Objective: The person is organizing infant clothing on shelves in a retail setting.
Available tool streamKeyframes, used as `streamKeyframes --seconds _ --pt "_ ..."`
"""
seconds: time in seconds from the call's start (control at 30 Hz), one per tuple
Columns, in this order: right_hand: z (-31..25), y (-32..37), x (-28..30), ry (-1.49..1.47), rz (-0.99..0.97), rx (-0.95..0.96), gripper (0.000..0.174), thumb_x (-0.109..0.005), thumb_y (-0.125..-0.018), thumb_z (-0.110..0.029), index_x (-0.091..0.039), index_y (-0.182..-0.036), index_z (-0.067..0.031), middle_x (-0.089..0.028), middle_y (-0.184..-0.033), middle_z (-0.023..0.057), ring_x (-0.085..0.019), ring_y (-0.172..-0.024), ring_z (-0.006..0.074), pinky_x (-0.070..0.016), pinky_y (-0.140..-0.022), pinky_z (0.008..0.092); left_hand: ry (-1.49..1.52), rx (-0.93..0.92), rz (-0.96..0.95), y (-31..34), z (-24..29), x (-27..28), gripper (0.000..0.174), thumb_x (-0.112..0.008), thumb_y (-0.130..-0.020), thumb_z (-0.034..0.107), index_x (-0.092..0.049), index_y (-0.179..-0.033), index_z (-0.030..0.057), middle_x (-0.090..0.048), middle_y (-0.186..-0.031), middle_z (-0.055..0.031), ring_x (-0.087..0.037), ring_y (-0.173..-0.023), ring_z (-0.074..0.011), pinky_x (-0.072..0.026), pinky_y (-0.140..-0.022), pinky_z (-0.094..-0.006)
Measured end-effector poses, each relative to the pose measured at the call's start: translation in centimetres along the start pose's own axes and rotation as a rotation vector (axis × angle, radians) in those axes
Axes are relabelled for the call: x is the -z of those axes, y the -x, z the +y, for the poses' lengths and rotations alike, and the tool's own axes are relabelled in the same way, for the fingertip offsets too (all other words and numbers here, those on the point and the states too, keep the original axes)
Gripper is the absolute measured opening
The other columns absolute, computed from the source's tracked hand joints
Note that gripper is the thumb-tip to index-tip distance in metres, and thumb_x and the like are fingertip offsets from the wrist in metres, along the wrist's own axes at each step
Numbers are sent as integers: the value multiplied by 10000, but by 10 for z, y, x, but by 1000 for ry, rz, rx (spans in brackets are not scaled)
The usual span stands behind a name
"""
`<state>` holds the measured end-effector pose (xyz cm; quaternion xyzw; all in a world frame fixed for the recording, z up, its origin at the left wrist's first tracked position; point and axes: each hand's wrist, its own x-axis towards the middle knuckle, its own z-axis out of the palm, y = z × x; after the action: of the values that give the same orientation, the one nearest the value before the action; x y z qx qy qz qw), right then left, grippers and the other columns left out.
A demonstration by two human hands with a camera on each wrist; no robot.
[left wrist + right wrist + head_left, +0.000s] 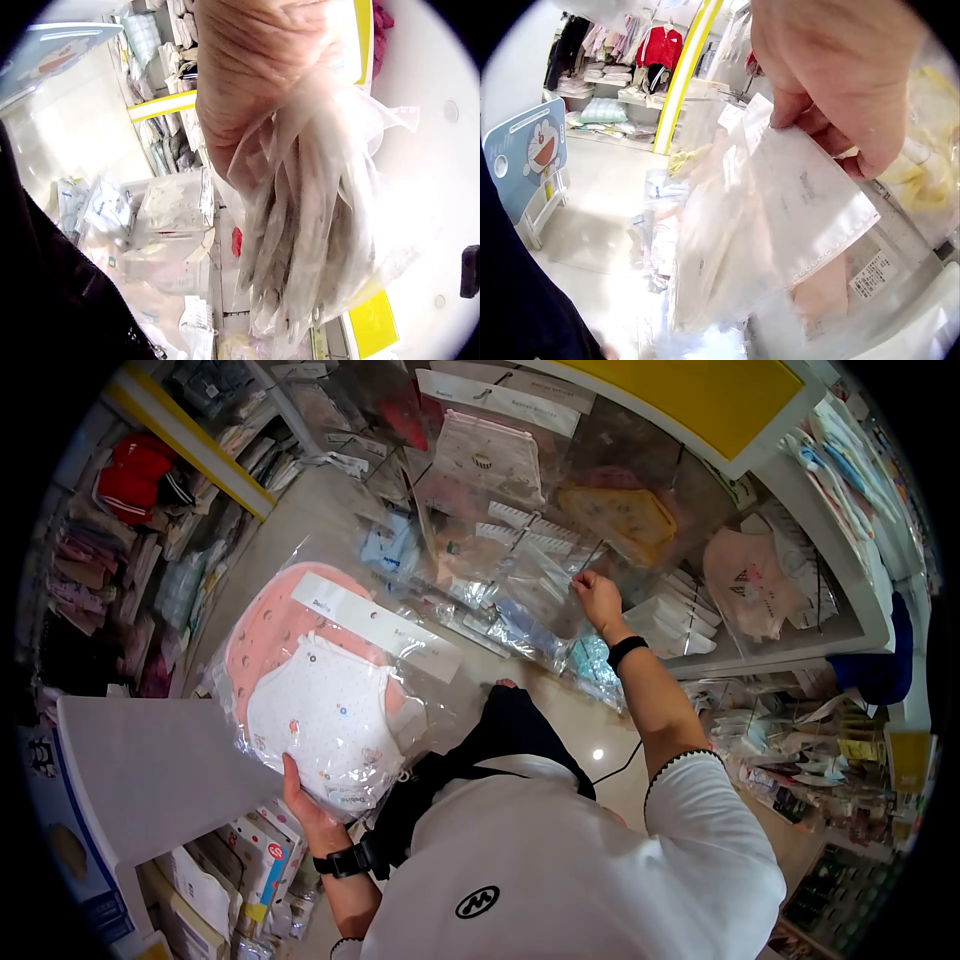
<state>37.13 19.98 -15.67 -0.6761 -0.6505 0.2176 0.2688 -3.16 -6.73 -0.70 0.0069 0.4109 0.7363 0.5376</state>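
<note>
My left hand point(312, 815) grips a stack of clear-bagged baby garments point(325, 700) at its lower edge. On top shows a white garment with small coloured prints, over a pink piece under a white header strip. From the left wrist view, several layers of plastic bags point(307, 217) hang below the palm point(262, 67). Out in front, at the display rack, my right hand point(598, 600) pinches the top of a clear plastic package point(802, 187) with whitish contents. Its fingers are partly hidden behind the bag in the right wrist view.
More bagged garments hang on rack hooks, among them a yellow one point(625, 520) and a light pink one point(755, 580). A grey-white surface point(165, 770) stands at the left. A blue cartoon-print folding table point(536, 142) stands on the floor beyond.
</note>
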Motion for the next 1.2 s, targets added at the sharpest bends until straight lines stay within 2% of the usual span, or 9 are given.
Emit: streamKeyframes --seconds 0.17,0.37,0.5,0.6,0.87,0.93,1.0,1.1,1.2 --pt "34 -18 -9 -214 -123 -47 190 -585 -761 -237 -628 -863 -83 -634 -810 131 -598 -781 306 -452 -688 382 -13 -8 22 -7 -1 4 499 -457 -896 305 -361 -1290 14 -462 -1262 -136 -490 -1102 -292 -386 -947 -421" --pt "-9 -20 7 276 98 194 148 -589 -770 -200 -611 -787 -55 -614 -783 142 -581 -766 308 -438 -662 391 2 1 33 -15 -6 -3 503 -479 -885 304 -372 -1280 11 -472 -1248 -140 -486 -1098 -301 -391 -933 -441" --pt "11 -38 13 268 223 61 104 -593 -757 -186 -600 -780 -85 -609 -808 105 -568 -798 306 -407 -740 420 7 0 31 -21 -11 -9 515 -480 -885 308 -364 -1284 5 -469 -1250 -144 -485 -1099 -302 -385 -939 -438" --pt "24 -58 15 307 276 97 102 -587 -760 -179 -595 -785 -81 -608 -806 112 -569 -803 313 -416 -740 418 6 -7 0 -27 -15 -22 518 -483 -882 309 -364 -1283 3 -466 -1254 -146 -483 -1103 -303 -386 -940 -436" --pt "21 -67 20 186 250 30 178 -537 -756 -91 -569 -931 -81 -593 -903 165 -565 -845 337 -446 -752 422 30 -56 30 -54 -25 -46 505 -452 -895 308 -358 -1290 8 -447 -1273 -144 -468 -1121 -300 -362 -963 -435" --pt "-6 -56 25 264 343 154 275 -561 -713 -29 -561 -988 -43 -550 -1020 187 -527 -924 367 -443 -773 422 41 -87 30 -61 -28 -54 499 -440 -900 306 -357 -1292 9 -440 -1281 -141 -463 -1128 -297 -355 -969 -429" --pt "-28 -57 27 219 258 190 248 -537 -746 -57 -562 -990 -25 -557 -1013 200 -536 -929 367 -449 -766 424 56 -114 54 -63 -29 -64 492 -429 -905 303 -356 -1293 10 -433 -1288 -138 -458 -1134 -294 -351 -972 -420" --pt "-36 -88 2 -106 5 57 234 -498 -779 -119 -584 -969 -15 -571 -980 230 -553 -921 342 -439 -798 412 -6 -142 154 -72 -24 -76 488 -426 -907 298 -355 -1293 8 -438 -1285 -136 -461 -1132 -288 -355 -969 -408" --pt "-11 -147 -47 323 -385 -82 319 -477 -808 -233 -581 -1028 -25 -589 -994 209 -550 -955 332 -425 -835 399 40 -124 106 -85 -13 -69 495 -432 -905 301 -354 -1293 5 -443 -1281 -132 -463 -1128 -282 -359 -962 -401"
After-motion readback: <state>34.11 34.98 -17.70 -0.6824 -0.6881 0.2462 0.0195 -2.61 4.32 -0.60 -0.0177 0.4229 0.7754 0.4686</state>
